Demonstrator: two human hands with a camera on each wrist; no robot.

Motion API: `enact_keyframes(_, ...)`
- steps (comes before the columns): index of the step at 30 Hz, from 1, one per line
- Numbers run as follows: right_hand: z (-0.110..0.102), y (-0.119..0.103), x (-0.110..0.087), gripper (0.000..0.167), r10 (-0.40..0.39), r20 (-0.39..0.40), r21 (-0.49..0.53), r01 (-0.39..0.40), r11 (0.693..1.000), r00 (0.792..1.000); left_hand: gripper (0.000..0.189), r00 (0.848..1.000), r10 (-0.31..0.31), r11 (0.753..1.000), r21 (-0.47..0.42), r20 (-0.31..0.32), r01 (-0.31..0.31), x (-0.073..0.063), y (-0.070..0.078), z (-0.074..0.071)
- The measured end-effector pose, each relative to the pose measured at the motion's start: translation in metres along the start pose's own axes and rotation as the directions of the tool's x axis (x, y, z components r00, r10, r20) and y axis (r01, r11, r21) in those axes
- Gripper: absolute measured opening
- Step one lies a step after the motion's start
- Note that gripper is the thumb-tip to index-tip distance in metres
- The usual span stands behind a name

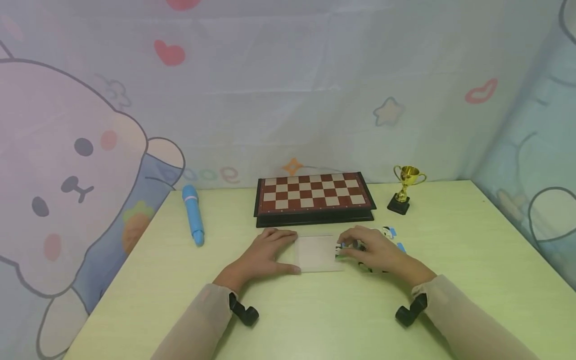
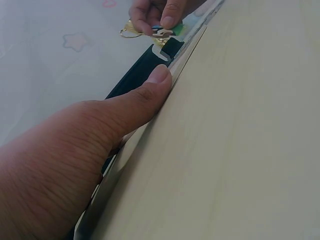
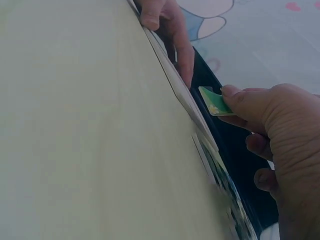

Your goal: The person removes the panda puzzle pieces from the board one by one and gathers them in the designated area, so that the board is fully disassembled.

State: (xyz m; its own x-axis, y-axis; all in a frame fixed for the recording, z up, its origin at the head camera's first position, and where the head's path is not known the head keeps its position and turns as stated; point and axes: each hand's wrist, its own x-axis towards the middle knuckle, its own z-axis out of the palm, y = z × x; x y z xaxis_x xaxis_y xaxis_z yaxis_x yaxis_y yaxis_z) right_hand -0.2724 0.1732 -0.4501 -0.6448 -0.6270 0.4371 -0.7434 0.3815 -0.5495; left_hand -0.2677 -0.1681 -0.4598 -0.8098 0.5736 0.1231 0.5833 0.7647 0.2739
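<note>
In the head view a flat white square board (image 1: 317,254) lies on the table between the hands. My left hand (image 1: 266,254) rests at its left side, thumb along the near corner and fingers stretched to the far one. My right hand (image 1: 375,250) pinches a small puzzle piece (image 3: 216,102) between thumb and fingers, over the board's right edge. That piece shows green with a pale patch in the right wrist view. Beneath and beyond the right hand lie several more puzzle pieces (image 1: 388,233), partly hidden by it.
Behind the board stands a red and white checkered chessboard box (image 1: 312,194). A gold trophy cup (image 1: 408,176) on a black base is at back right. On the left lies a blue pen-shaped object (image 1: 193,215). A printed cloth (image 1: 288,100) hangs behind the table.
</note>
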Motion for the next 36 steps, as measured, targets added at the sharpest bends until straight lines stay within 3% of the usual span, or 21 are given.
enact_keyframes(4, -0.012, 0.007, -0.016, 0.023, 0.009, -0.023, 0.024, -0.008, 1.000, 1.000, 0.094, 1.000, 0.007, 1.000, 0.001, 0.002, -0.007, 0.000, 0.001, 0.000)
enact_keyframes(8, -0.029, 0.016, -0.036, 0.021, 0.084, -0.043, 0.027, -0.083, 0.996, 0.996, 0.093, 1.000, 0.010, 1.000, -0.017, -0.003, -0.010, -0.001, 0.002, -0.002)
enact_keyframes(15, -0.058, 0.033, -0.080, 0.019, 0.234, -0.142, 0.036, -0.231, 0.972, 0.962, 0.093, 1.000, 0.010, 1.000, -0.020, -0.001, -0.010, 0.000, 0.001, -0.002)
enact_keyframes(21, -0.074, 0.043, -0.112, 0.023, 0.276, -0.161, 0.074, -0.268, 0.961, 0.947, 0.093, 1.000, 0.011, 1.000, -0.018, -0.003, -0.011, 0.000, 0.002, -0.001)
enact_keyframes(28, -0.078, 0.050, -0.118, 0.021, 0.241, -0.059, 0.121, -0.233, 0.965, 0.969, 0.093, 1.000, 0.019, 1.000, -0.008, -0.011, -0.019, -0.001, 0.002, -0.002)
enact_keyframes(36, -0.077, 0.052, -0.119, 0.024, 0.193, -0.032, 0.096, -0.190, 0.977, 0.981, 0.093, 1.000, 0.016, 1.000, -0.004, -0.005, -0.016, -0.001, 0.003, -0.002)
